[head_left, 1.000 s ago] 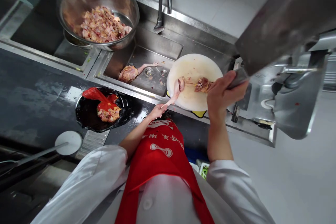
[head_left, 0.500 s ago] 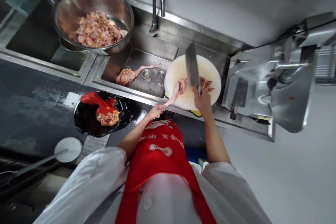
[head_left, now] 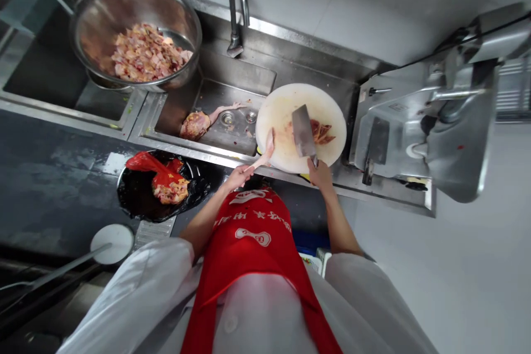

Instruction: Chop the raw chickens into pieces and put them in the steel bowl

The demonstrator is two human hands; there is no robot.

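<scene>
My left hand (head_left: 239, 176) is closed around the thin end of a chicken leg (head_left: 265, 156), whose cut end rests over the left edge of the round white cutting board (head_left: 271, 105). In my right hand (head_left: 321, 173) is the handle of a cleaver (head_left: 304, 131). Its broad blade lies low over the middle of the board, covering part of what is there. Chopped chicken pieces (head_left: 322, 133) show just right of the blade. Another whole chicken leg (head_left: 196, 124) with its foot lies in the sink basin (head_left: 232, 74), left of the board.
A large steel bowl (head_left: 185, 66) of chopped meat stands on the sink at left, behind it a faucet (head_left: 234, 11). A slicing machine (head_left: 415, 121) fills the right end. On the floor is a black-lined bin (head_left: 136, 193) with a red bag (head_left: 143, 161).
The cleaver has come down from a raised, tilted position to low over the board. The chicken leg is shorter and has shifted left with my left hand.
</scene>
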